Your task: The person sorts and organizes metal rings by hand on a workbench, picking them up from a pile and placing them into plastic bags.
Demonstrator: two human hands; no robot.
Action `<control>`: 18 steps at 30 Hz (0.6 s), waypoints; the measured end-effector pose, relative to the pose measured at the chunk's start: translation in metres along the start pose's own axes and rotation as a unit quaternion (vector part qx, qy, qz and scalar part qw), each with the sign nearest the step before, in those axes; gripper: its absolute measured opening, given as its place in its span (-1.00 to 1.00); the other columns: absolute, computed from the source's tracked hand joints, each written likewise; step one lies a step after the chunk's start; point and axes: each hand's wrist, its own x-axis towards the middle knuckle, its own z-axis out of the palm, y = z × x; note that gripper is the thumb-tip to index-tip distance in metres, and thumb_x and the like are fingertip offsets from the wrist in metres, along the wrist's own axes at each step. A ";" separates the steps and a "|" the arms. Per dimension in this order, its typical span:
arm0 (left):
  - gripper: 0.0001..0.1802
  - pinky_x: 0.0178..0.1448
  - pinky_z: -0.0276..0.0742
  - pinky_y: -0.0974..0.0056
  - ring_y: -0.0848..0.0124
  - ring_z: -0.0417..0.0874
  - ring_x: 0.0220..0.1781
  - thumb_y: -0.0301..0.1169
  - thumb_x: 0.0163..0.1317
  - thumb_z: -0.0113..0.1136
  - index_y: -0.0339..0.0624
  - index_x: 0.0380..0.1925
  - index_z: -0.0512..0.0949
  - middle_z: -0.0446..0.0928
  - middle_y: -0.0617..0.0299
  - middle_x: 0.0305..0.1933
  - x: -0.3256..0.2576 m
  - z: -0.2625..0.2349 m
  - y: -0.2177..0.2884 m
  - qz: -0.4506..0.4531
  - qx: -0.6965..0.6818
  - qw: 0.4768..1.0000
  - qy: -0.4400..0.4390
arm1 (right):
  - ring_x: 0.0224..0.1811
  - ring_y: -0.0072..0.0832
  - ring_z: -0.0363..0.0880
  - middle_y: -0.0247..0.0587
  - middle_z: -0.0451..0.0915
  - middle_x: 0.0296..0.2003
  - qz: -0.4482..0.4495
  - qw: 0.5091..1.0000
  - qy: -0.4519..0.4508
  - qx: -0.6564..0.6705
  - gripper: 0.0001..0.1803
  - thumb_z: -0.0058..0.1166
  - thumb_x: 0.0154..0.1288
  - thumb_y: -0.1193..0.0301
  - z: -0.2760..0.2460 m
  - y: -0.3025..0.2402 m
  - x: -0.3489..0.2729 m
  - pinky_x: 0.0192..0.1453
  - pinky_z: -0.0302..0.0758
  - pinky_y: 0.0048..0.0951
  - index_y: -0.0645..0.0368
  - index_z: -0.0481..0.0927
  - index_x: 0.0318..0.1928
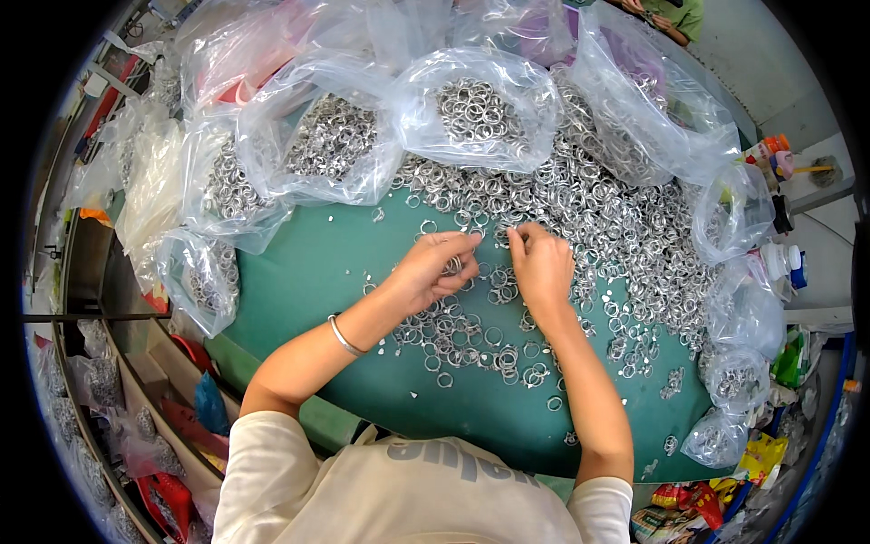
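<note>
Over the green table top, my left hand is curled, with silvery metal rings showing between its fingers and palm. A metal bangle sits on that wrist. Just to the right, my right hand is bent with thumb and forefinger close together at the edge of the ring pile; anything they pinch is too small to make out. The large heap of metal rings spreads behind and right of my hands. Looser rings lie between my forearms, nearer to me.
Clear plastic bags of rings, such as one open bag and another bag, line the far and left edges. Smaller bags stand along the right edge. Drawers are at the left. Another person's hands show at the far right.
</note>
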 end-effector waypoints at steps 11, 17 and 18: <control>-0.81 -0.55 0.29 0.47 0.60 0.40 -0.60 -0.38 0.19 0.22 -0.23 -0.26 0.63 0.52 0.27 -0.50 0.012 -0.006 -0.005 0.279 0.417 0.862 0.074 | -0.72 -0.69 0.19 -0.32 0.37 -0.62 0.301 0.588 -0.212 0.721 -0.76 -0.06 0.36 0.33 -0.055 0.015 -0.008 -0.75 0.00 -0.67 0.18 0.40 -0.44; -0.83 -0.41 0.50 0.26 0.28 0.61 -0.50 -0.44 0.08 0.25 -0.17 -0.28 0.63 0.60 0.14 -0.42 0.039 0.000 -0.008 0.398 0.586 0.688 0.157 | -0.78 -0.38 0.35 -0.20 0.46 -0.72 0.121 0.935 -0.113 0.315 -0.83 0.08 0.24 0.33 -0.019 0.008 -0.003 -0.67 0.28 -0.41 0.19 0.51 -0.31; -0.84 -0.39 0.51 0.23 0.22 0.62 -0.48 -0.46 0.08 0.24 -0.18 -0.29 0.63 0.60 0.13 -0.40 0.041 0.002 -0.008 0.394 0.605 0.675 0.153 | -0.76 -0.30 0.40 -0.14 0.49 -0.72 0.029 0.984 -0.050 0.169 -0.81 0.11 0.21 0.33 -0.013 0.007 -0.003 -0.64 0.34 -0.34 0.19 0.53 -0.28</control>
